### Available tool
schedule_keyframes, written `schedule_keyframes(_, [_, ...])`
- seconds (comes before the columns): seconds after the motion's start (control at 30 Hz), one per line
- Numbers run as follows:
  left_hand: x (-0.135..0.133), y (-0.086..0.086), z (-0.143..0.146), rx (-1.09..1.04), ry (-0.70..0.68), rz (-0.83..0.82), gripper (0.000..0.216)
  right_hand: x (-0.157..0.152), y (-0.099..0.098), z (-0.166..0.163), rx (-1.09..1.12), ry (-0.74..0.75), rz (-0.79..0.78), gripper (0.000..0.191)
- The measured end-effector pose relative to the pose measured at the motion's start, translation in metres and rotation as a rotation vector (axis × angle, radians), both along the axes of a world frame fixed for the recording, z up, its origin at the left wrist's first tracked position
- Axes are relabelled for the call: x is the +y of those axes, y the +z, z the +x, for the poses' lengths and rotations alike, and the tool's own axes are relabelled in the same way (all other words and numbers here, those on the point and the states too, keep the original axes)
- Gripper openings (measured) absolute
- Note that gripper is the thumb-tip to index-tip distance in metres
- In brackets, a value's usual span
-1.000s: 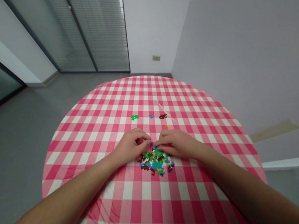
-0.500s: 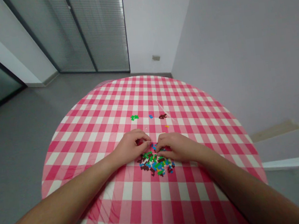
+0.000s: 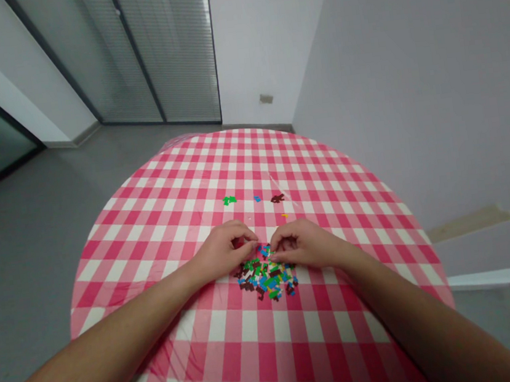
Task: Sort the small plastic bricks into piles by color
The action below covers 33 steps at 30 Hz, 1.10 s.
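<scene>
A pile of several tiny coloured bricks, green, blue, brown and white, lies in the middle of a round table with a red and white checked cloth. My left hand rests at the pile's upper left, fingers curled in with their tips pinched together on something I cannot make out. My right hand sits at the pile's upper right, its fingertips pinched on a small brick at the pile's top edge. The two hands almost meet above the pile.
Farther back on the cloth lie small separate groups: green bricks, a blue brick, brown bricks and a tiny yellow piece. A grey wall stands close on the right; grey floor and glass doors lie beyond.
My right hand has drawn slightly up and back from the pile, its fingertips pinching at the pile's top edge. The left hand has stayed put.
</scene>
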State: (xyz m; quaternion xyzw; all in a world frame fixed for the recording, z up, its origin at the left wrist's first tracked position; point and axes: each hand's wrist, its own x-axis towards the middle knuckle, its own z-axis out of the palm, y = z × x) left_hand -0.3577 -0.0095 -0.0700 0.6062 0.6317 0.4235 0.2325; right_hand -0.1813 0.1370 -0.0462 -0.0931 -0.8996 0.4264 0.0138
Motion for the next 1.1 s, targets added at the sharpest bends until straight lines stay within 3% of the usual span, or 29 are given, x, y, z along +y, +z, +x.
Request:
schedule_keyframes(0.13, [0.000, 0.001, 0.000, 0.009, -0.004, -0.002, 0.012, 0.002, -0.003, -0.001, -0.007, -0.062, -0.060, 0.009])
schedule_keyframes(0.5, [0.000, 0.001, 0.000, 0.004, -0.020, 0.003, 0.012, 0.008, -0.011, -0.006, 0.318, -0.128, 0.194, 0.021])
schedule_keyframes(0.77, [0.000, 0.001, 0.000, 0.012, -0.011, -0.009, 0.011, 0.001, -0.013, -0.007, 0.311, -0.253, 0.070, 0.013])
schedule_keyframes(1.1, [0.001, 0.001, 0.002, 0.015, 0.030, 0.062, 0.011, -0.008, -0.013, -0.008, 0.299, -0.196, 0.020, 0.015])
